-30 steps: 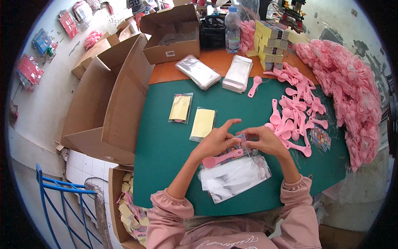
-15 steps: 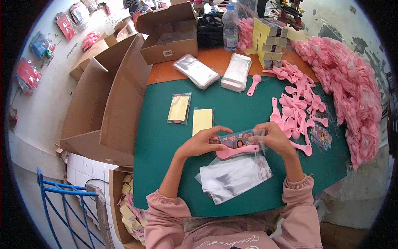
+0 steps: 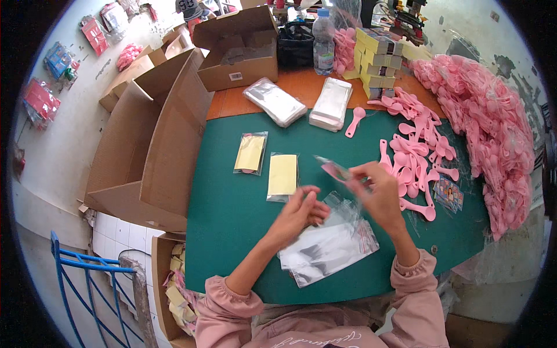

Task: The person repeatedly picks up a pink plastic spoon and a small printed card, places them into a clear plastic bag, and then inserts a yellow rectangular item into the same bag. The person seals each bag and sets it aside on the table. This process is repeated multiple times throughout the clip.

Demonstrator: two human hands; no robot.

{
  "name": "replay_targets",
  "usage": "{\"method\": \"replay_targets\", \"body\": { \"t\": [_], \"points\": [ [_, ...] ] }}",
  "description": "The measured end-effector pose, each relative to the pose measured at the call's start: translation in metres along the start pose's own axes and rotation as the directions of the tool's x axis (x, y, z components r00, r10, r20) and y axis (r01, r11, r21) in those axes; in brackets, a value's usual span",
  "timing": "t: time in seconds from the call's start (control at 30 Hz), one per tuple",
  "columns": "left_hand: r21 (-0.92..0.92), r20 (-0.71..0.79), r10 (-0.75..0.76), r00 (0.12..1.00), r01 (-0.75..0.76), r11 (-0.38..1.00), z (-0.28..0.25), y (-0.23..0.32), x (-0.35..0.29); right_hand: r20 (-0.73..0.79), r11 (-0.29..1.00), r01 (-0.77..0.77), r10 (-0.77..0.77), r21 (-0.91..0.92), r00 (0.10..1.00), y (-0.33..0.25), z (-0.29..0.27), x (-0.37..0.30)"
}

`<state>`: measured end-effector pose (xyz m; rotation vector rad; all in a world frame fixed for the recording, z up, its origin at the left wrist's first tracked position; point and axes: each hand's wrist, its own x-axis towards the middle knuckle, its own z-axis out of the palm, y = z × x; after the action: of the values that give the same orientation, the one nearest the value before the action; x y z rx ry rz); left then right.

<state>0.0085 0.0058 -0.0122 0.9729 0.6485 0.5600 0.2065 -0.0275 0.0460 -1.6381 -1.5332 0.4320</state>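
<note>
The right hand (image 3: 380,194) pinches a small pink plastic piece in a clear sleeve (image 3: 335,170), lifted above the green mat (image 3: 232,220). The left hand (image 3: 299,210), fingers loosely spread, rests on the stack of clear plastic bags (image 3: 328,246)

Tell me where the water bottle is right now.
In the head view, the water bottle stands upright at the table's far edge, between the black bag on its left and the stacked yellow boxes on its right.
</note>
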Motion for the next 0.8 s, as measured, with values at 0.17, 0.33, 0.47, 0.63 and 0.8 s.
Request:
{"method": "replay_targets", "body": {
  "t": [0.17,0.33,0.47,0.63,0.8],
  "points": [
    [-0.377,0.094,-0.17,0.981,0.193,0.906,0.016,0.012,-0.012,0.517,0.917,0.332,-0.398,0.219,0.758,-0.021,0.0,-0.021],
    [-0.128,-0.005,-0.174,0.985,0.172,0.977,0.009,0.01,-0.023,0.47,0.901,0.429,-0.355,-0.059,0.808,-0.017,0.012,-0.023],
    [0.022,-0.024,-0.201,0.979,0.202,0.979,0.01,0.019,-0.024,0.481,0.893,0.45,-0.386,-0.021,0.788,-0.014,0.021,-0.028],
    [-0.073,0.003,-0.199,0.98,0.199,0.977,0.005,0.013,-0.023,0.443,0.848,0.527,-0.45,-0.062,0.775,-0.014,0.034,-0.033],
    [-0.137,0.006,-0.205,0.979,0.204,0.969,-0.001,0.006,-0.021,0.406,0.626,0.697,-0.569,-0.351,0.715,-0.014,0.043,-0.039]
  ]
}}
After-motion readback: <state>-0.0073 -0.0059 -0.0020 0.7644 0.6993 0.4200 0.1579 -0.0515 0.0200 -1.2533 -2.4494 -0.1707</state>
